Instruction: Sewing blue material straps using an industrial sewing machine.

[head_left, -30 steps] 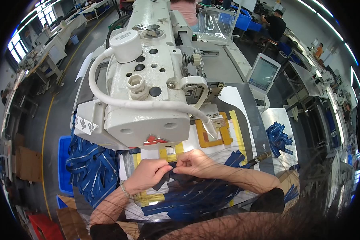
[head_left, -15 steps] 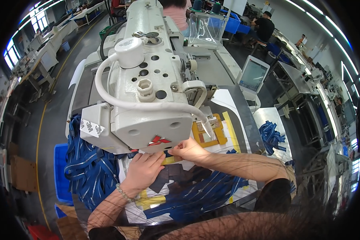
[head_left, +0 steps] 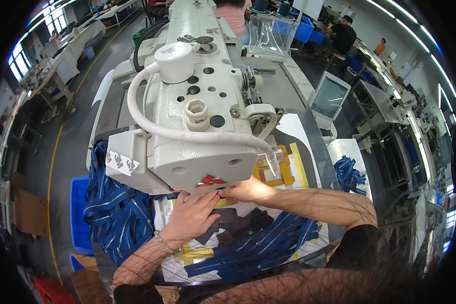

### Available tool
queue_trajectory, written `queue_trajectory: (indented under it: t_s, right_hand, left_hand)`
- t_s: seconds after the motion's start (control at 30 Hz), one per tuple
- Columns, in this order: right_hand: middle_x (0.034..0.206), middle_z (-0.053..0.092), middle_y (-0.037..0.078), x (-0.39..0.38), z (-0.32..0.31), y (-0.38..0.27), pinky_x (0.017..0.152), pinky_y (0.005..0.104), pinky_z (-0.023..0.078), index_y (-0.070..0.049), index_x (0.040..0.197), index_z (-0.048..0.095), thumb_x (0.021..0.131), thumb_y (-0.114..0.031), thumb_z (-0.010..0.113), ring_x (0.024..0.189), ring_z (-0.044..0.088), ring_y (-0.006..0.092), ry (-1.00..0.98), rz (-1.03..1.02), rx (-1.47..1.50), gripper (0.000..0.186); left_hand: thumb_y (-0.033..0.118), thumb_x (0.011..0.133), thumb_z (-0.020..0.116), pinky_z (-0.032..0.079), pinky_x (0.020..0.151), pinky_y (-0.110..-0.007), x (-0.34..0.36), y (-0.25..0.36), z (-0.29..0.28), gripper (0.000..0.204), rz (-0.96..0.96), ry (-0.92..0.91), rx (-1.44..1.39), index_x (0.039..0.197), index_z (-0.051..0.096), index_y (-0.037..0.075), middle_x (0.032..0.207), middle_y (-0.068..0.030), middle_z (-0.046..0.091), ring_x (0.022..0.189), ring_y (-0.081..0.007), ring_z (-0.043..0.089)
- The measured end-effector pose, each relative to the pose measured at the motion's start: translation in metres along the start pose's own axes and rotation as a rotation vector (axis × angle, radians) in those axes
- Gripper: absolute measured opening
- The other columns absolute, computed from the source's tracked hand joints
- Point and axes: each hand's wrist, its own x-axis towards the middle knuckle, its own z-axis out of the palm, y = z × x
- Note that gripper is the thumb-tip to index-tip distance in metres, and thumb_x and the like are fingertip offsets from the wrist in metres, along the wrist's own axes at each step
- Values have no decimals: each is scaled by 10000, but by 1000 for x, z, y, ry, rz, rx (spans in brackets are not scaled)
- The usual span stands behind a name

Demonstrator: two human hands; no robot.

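Note:
A large white industrial sewing machine (head_left: pixel 202 164) stands before me, its head hanging over the work area. My left hand (head_left: pixel 191 217) lies flat just in front of it, fingers stretched forward and thumb apart, fingertips at the lower edge of the head. Beside it, my right hand (head_left: pixel 248 191) has its fingers pinched together below the machine head; what they hold is hidden. Dark grey fabric pieces (head_left: pixel 230 221) lie nearest to both hands. Closer to me, blue zipper strips (head_left: pixel 258 248) are spread over white and yellow sheeting (head_left: pixel 195 255).
A thick heap of blue zippers (head_left: pixel 117 215) hangs at the left, next to a blue bin (head_left: pixel 80 215). At the right are a yellow frame (head_left: pixel 288 169), a small pile of zippers (head_left: pixel 348 175) and a screen (head_left: pixel 330 95). Other people sit farther back.
My left hand has shifted forward, its fingers now more spread and its thumb away from them. The right hand keeps its pinch close under the machine head. The whole view has shifted slightly.

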Motion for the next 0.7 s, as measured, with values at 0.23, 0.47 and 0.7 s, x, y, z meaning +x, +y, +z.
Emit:
queue_trajectory:
  t_s: [0.23, 0.47, 0.7]
  right_hand:
    - [732, 634, 80, -22, -20, 1, 595, 292, 467, -22, 812, 653, 767, -175, 690, 636, 596, 187, 27, -334, -364, 164]
    - [1213, 545, 75, -26, -46, 10, 864, 371, 443, -55, 1149, 594, 783, -174, 671, 1003, 532, 233, -61, -1154, -938, 392]
    - [1180, 593, -5, -16, -53, 18, 987, 450, 324, -176, 1185, 617, 727, -258, 702, 1139, 512, 214, -87, -1132, -920, 474]
  left_hand:
    - [431, 836, 566, 320, 930, -447, -2, -5, 0, 522, -20, -135, -5, 1274, 527, 151, 1331, 8, 500, 1043, -196, 528]
    - [370, 801, 641, 289, 942, -435, -4, -15, -7, 516, 16, -107, -74, 1250, 530, 140, 1279, 24, 515, 1111, -173, 472]
    - [360, 794, 649, 285, 967, -418, -3, -20, -8, 522, 28, -97, -117, 1259, 539, 150, 1245, 32, 555, 1115, -173, 489]
